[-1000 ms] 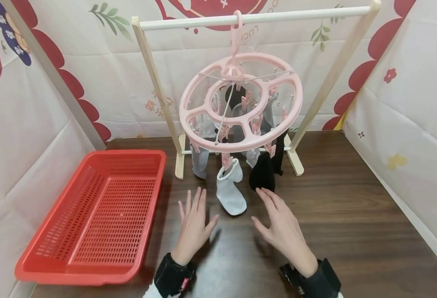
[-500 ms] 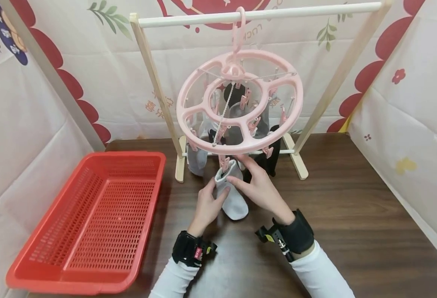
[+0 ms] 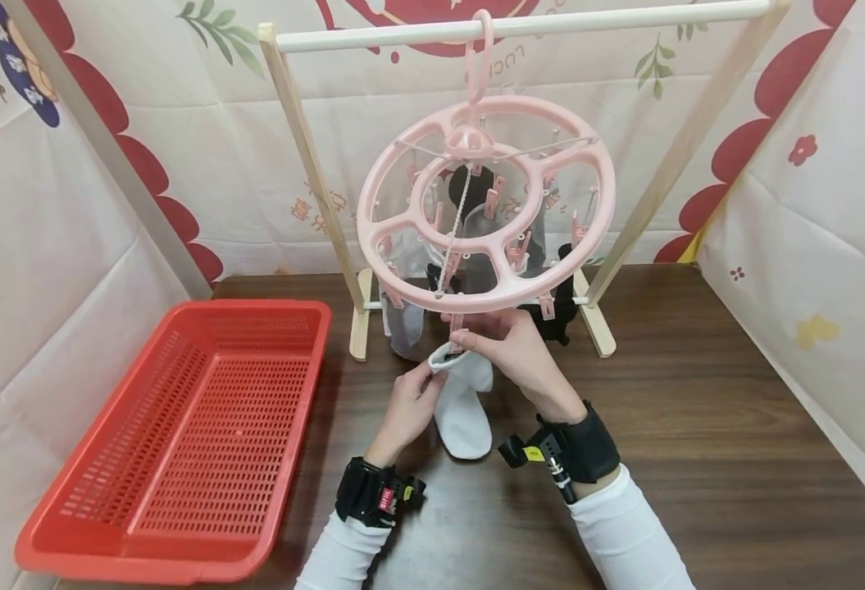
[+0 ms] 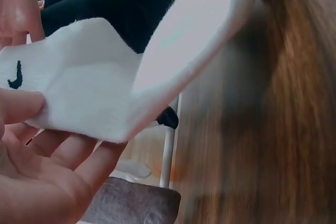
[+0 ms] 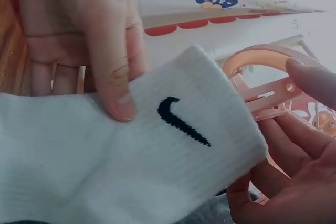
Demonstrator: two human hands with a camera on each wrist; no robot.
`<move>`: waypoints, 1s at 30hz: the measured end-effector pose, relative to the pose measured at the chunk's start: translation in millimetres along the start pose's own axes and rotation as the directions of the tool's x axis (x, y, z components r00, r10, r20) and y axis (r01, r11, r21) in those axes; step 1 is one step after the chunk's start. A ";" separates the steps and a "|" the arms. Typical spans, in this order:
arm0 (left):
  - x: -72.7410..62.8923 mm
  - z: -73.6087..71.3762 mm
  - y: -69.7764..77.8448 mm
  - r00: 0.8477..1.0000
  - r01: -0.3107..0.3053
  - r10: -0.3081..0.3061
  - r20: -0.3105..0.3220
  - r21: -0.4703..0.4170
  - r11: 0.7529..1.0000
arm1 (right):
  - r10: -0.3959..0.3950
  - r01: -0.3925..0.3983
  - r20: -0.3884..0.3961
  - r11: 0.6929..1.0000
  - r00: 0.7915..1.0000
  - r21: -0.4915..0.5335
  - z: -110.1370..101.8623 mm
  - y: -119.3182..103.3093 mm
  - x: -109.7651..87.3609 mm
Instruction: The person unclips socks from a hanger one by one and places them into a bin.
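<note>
A white sock (image 3: 464, 422) with a black swoosh on its cuff hangs toe down below the pink round hanger (image 3: 476, 301). My left hand (image 3: 406, 410) pinches it near the cuff, thumb on the swoosh side, as the left wrist view shows along the sock's leg (image 4: 89, 82). At the cuff opening is a pink clothespin (image 5: 270, 93), which my right hand (image 3: 524, 360) pinches between thumb and fingers. In the head view that clothespin is partly covered by the right fingers.
Other socks hang from the hanger, among them a grey one (image 3: 404, 328) and a black one (image 3: 556, 326). A wooden rack with a white rod (image 3: 373, 38) carries the hanger. To the left stands a red plastic basket (image 3: 317, 360). Printed cloth surrounds the brown table (image 3: 661, 410).
Both hands were spread and apart from the sock; they have reached forward, the left taking its cuff and the right the clothespin. The sock hangs slightly lower and the hanger has shifted a little right.
</note>
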State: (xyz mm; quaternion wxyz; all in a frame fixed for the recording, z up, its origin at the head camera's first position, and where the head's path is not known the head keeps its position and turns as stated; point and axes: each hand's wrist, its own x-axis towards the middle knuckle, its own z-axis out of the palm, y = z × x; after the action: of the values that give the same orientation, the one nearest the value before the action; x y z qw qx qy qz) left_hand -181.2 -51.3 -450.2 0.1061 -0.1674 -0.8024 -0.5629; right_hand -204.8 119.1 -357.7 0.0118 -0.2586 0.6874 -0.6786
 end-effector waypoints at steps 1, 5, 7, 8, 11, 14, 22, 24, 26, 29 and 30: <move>-0.2 -0.6 -0.5 1.000 -0.004 0.004 0.000 0.015 1.000 | 0.000 0.000 -0.012 1.000 1.000 0.004 0.0 0.1 -0.7; -1.1 -1.9 -0.7 0.999 -0.045 0.044 0.007 0.110 0.993 | -0.016 0.016 -0.072 1.000 0.997 0.007 0.3 1.8 -2.2; -1.5 -1.5 -1.2 0.997 -0.072 0.070 0.016 0.167 0.983 | -0.045 0.046 -0.096 0.999 0.994 0.008 0.2 4.1 -2.1; -1.6 -1.0 -1.8 0.996 -0.084 0.081 0.022 0.191 0.978 | -0.059 0.060 -0.109 0.998 0.992 0.005 0.3 4.4 -2.0; -2.4 1.2 -6.7 0.993 -0.116 0.106 0.054 0.244 0.963 | -0.107 0.106 -0.151 0.994 0.983 -0.014 -0.2 5.7 -1.1; -5.0 2.7 -12.4 0.988 -0.149 0.132 0.080 0.289 0.946 | -0.110 0.106 -0.179 0.994 0.978 -0.030 -1.4 6.1 -2.1; -9.9 1.4 -16.7 0.978 -0.203 0.200 0.053 0.414 0.887 | -0.014 -0.015 -0.156 0.983 0.988 -0.185 -10.6 4.4 -13.6; -12.3 -0.1 -14.6 0.979 -0.197 0.196 0.048 0.424 0.884 | -0.016 -0.018 -0.153 0.975 0.988 -0.219 -12.3 5.7 -17.0; -14.9 -1.7 -10.8 0.981 -0.191 0.191 0.044 0.420 0.887 | -0.019 -0.013 -0.140 0.974 0.990 -0.227 -14.0 8.2 -20.4; -19.0 -4.2 -3.2 0.981 -0.190 0.190 0.041 0.417 0.889 | -0.008 -0.023 -0.125 0.969 0.992 -0.248 -18.9 14.1 -26.9; -20.5 -5.0 -0.4 0.981 -0.189 0.188 0.043 0.416 0.889 | -0.007 -0.023 -0.117 0.968 0.993 -0.251 -21.1 16.2 -29.6</move>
State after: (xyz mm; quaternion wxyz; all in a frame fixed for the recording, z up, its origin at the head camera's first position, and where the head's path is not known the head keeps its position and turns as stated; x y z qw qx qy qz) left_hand -162.5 -59.1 -456.2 0.1928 -0.2182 -0.8844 -0.3648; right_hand -192.5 148.8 -381.1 -0.0586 -0.2150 0.7685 -0.5997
